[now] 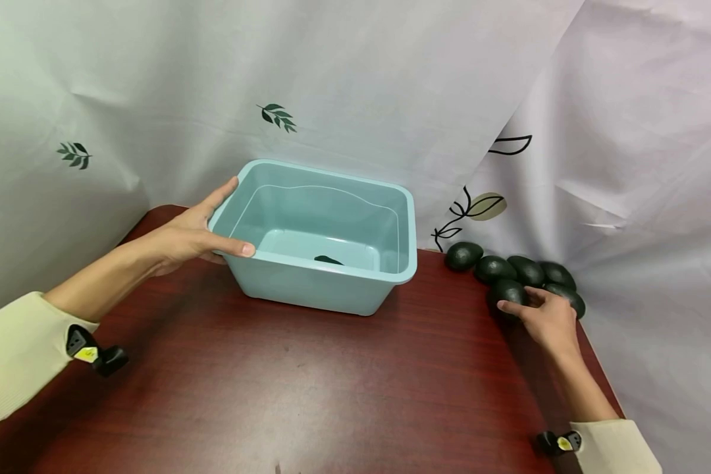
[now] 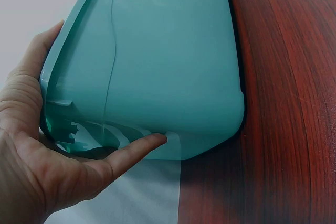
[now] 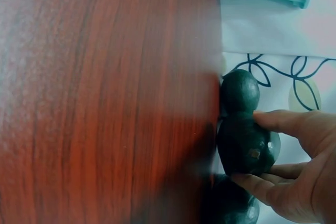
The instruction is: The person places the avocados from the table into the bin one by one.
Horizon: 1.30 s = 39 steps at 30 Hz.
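A light blue-green plastic tub [image 1: 308, 289] stands on the table. My left hand [image 1: 192, 234] grips its left end, thumb along the front rim and another finger reaching to the back corner; the left wrist view shows this hand [image 2: 68, 166] around the tub's end [image 2: 168, 61]. Part of a dark green avocado [image 1: 328, 260] shows inside the tub; the front wall hides the rest. At the right, my right hand [image 1: 548, 319] holds an avocado [image 1: 505, 295] between thumb and fingers. In the right wrist view, that avocado [image 3: 247, 145] has other avocados on both sides.
Several more avocados [image 1: 493, 268] lie clustered at the table's back right edge, against the fabric. White leaf-patterned fabric [image 1: 355, 85] hangs behind and beside the dark red wooden table [image 1: 308, 388]. The tub's raised walls stand between its inside and the avocado cluster.
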Available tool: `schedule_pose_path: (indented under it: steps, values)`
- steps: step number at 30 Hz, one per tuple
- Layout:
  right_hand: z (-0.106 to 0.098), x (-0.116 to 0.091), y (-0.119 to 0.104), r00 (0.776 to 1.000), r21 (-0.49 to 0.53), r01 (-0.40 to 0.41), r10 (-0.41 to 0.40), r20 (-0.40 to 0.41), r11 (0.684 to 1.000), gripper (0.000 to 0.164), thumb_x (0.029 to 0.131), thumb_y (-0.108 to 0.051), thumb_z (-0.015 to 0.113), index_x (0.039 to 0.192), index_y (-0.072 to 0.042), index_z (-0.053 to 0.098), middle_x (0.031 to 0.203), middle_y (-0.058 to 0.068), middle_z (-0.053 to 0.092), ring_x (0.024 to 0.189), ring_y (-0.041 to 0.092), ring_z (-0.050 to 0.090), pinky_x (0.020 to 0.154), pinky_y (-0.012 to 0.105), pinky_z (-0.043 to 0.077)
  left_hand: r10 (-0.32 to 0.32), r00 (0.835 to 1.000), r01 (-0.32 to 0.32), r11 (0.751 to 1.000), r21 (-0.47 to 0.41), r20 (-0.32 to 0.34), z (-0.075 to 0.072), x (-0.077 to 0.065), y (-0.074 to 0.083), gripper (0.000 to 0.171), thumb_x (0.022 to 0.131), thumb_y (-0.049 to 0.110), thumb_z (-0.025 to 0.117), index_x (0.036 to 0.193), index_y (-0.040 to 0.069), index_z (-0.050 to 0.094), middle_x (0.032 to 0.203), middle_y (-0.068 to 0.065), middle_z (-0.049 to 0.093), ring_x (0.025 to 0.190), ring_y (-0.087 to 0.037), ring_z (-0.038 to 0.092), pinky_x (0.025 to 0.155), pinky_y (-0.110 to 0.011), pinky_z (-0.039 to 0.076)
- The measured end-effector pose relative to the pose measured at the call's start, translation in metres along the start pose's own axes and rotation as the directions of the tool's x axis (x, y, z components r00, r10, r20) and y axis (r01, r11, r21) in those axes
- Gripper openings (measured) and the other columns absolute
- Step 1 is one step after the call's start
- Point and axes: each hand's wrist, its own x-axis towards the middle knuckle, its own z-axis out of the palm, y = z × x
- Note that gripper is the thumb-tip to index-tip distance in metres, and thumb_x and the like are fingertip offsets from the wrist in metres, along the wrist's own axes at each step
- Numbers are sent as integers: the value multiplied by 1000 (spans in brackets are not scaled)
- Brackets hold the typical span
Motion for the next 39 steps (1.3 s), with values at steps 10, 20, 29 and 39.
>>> schedule_pose_path:
  steps: [10, 20, 29, 39]
  values:
    - [-10, 1, -11, 998, 82, 36, -31, -60, 996, 92, 99, -48, 87, 165, 4, 52, 162, 32, 57, 161, 59, 34, 132, 74, 25, -3, 1000, 3, 1000, 9, -2, 0, 0, 1, 134, 96, 21, 89, 178, 50, -13, 186, -18, 16, 158, -47, 39, 110, -76, 57]
    - [-14, 5, -24, 990, 64, 94, -87, -110, 994, 93, 96, -54, 88, 165, -2, 55, 159, 28, 63, 153, 52, 53, 125, 70, 41, -6, 1000, 6, 1000, 17, -5, -1, 0, 0, 134, 96, 22, 89, 178, 52, -14, 186, -19, 16, 157, -47, 39, 108, -72, 59]
    - [-18, 11, -32, 987, 54, 105, -97, -127, 993, 92, 96, -56, 88, 165, -3, 57, 157, 26, 66, 150, 49, 58, 121, 68, 46, -16, 1000, 16, 999, 31, -10, -1, -1, 0, 135, 96, 25, 90, 177, 53, -14, 185, -20, 17, 158, -47, 39, 109, -72, 58]
    - [-24, 20, -49, 978, 66, 125, -112, -175, 990, 87, 92, -53, 93, 161, -9, 63, 147, 22, 73, 144, 41, 67, 121, 60, 48, -12, 1000, 12, 1000, 28, -10, -1, 0, 0, 135, 96, 24, 90, 177, 53, -14, 185, -20, 17, 157, -47, 39, 109, -72, 58]
